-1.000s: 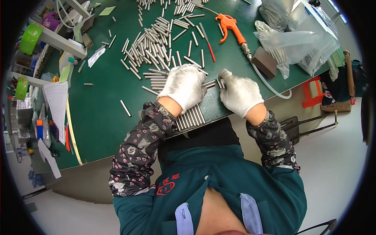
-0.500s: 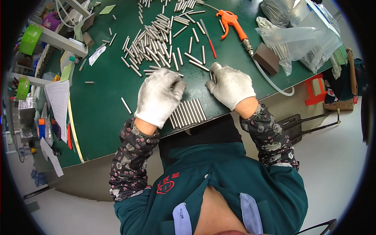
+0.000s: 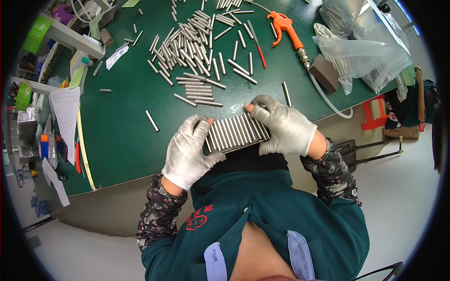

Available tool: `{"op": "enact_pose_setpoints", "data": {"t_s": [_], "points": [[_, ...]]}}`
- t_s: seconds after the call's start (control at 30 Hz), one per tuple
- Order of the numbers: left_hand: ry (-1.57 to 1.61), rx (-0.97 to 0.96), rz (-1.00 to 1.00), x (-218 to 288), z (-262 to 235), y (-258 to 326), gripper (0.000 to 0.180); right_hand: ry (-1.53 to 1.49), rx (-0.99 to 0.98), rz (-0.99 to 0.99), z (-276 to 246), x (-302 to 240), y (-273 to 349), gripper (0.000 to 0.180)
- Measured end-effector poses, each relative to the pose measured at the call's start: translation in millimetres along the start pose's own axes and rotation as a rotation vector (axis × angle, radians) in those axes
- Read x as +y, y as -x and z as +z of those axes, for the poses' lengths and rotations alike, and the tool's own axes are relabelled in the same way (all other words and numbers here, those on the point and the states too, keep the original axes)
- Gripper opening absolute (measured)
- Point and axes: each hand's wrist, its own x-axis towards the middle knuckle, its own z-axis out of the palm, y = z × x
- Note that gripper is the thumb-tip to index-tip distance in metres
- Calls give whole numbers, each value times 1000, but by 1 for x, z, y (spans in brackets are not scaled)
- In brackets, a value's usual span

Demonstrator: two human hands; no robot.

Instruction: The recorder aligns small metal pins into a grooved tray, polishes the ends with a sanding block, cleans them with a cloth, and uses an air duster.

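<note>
A row of short metal pins [image 3: 234,131] lies side by side at the table's front edge, between my two white-gloved hands. My left hand [image 3: 187,152] curls round the row's left end, fingertips at the far side and thumb at the near side. At the right end my right hand [image 3: 285,125] is bent over the last pins, hiding part of them. Beyond the row, a smaller group of pins [image 3: 198,92] lies roughly parallel, crosswise to it. A large loose heap of pins [image 3: 187,49] spreads farther back.
An orange air blow gun [image 3: 288,32] with a hose lies at the back right, beside a brown block [image 3: 324,73] and plastic bags [image 3: 361,51] of pins. A red-handled file [image 3: 260,54] rests near the heap. Papers [image 3: 65,122] and shelf posts line the left side.
Both hands have come back toward the table edge and now frame the row, which has grown longer on the right. A small group of pins, previously mostly covered by my left hand, shows.
</note>
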Motion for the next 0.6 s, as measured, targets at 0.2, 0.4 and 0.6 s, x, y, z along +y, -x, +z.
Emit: {"op": "enact_pose_setpoints", "data": {"t_s": [0.2,0.4,0.6], "points": [[90,-43,40,-2,10,-4,71,-23,17,-72,12,3,-6,73],[92,-44,60,-2,10,-4,71,-34,50,-4,14,-2,-6,66],[153,25,-53,-10,-4,0,69,57,397,170,-15,3,-3,46]]}}
